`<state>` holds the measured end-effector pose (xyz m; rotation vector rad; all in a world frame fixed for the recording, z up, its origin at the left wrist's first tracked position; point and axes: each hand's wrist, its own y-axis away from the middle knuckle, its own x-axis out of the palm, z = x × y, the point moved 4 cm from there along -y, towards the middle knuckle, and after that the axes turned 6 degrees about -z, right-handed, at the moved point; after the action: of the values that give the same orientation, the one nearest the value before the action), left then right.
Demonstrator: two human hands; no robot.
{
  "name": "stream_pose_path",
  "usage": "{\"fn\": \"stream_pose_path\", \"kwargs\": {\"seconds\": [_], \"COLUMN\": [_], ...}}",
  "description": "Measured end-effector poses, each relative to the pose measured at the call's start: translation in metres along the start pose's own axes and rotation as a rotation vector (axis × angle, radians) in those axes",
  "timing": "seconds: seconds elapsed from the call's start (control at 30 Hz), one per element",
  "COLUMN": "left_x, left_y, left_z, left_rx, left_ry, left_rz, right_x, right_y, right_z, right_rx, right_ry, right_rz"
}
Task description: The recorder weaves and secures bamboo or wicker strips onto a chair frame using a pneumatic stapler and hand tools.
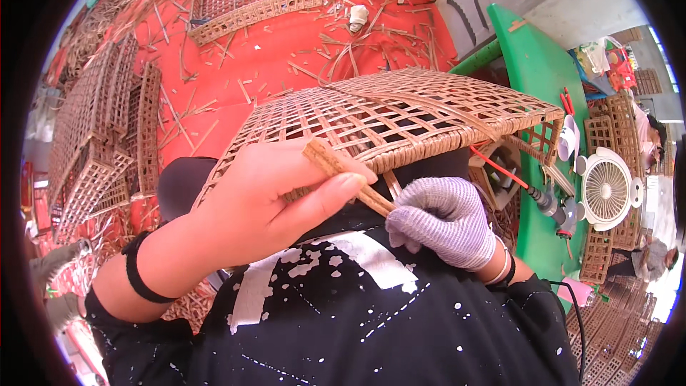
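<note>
Bare and closed, my left hand pinches a short, flat brown cane strip between thumb and fingers. The strip slants down to the right, and its lower end meets my right hand, which wears a pale lilac knitted glove and has its fingers curled round that end. Just beyond both hands a tan woven cane panel with an open lattice lies over my lap, its wrapped edge facing me. A long loose strip crosses the top of the lattice.
Cane scraps litter the red floor covering. A rectangular woven tray lies at the far side, and stacked lattice panels stand left. On the right are a green board, a power tool with an orange-red rod, and a white fan.
</note>
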<state>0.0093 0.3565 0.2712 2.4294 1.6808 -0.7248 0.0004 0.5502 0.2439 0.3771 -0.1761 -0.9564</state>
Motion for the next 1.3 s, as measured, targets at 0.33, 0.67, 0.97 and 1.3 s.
{"fn": "stream_pose_path", "kwargs": {"seconds": [0.33, 0.67, 0.97, 1.3], "left_x": [0.013, -0.007, -0.024, 0.009], "left_y": [0.008, -0.005, -0.026, -0.02], "left_z": [-0.021, -0.014, 0.011, -0.019], "left_rx": [0.075, -0.355, -0.378, 0.343], "left_ry": [-0.036, 0.271, 0.089, -0.698], "left_rz": [0.08, -0.173, -0.303, -0.062], "right_x": [-0.004, -0.017, -0.025, -0.015], "right_y": [-0.015, -0.025, -0.026, -0.022], "right_z": [-0.005, -0.008, -0.018, -0.006], "right_rx": [-0.476, -0.917, -0.495, -0.705], "right_ry": [0.167, 0.448, 0.046, 0.281], "right_rz": [0.111, -0.112, -0.123, -0.086]}}
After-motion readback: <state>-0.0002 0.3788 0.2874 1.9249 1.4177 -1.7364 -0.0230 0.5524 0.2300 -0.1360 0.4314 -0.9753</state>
